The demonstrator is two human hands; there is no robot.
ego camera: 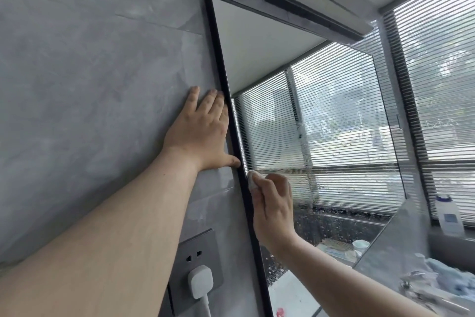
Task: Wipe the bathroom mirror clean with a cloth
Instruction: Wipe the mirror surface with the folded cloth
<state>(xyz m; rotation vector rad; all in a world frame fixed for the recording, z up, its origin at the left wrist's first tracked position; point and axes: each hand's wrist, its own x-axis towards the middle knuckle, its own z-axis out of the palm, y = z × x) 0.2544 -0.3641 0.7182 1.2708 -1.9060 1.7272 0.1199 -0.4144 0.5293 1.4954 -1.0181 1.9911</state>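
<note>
wiping step in hand: right hand (273,203) presses a small white cloth (251,178) against the glass of the mirror (334,116), right at its left edge, just inside the black frame (232,126), roughly mid-height. fingers of that hand curl over the wadded cloth, only a bit of it shows past the knuckles. left hand (203,131) lies flat on the grey wall tile (90,72) just beside the frame, fingers straight and close together, thumb tip touching the frame, holding nothing, looks like bracing. glass below and to the right of the cloth carries droplets, plus a smeary vertical band near the middle; the upper part reflecting the ceiling looks cleaner, so i judge the job partly done at best. next move calls for a firm sweep of the cloth rightward across the wet band or down along the frame edge, even pressure, overlapping passes so drops don't just smear. watch the wall socket (198,262) with a white plug (200,282) below the left forearm: drips off the frame side could reach it
</note>
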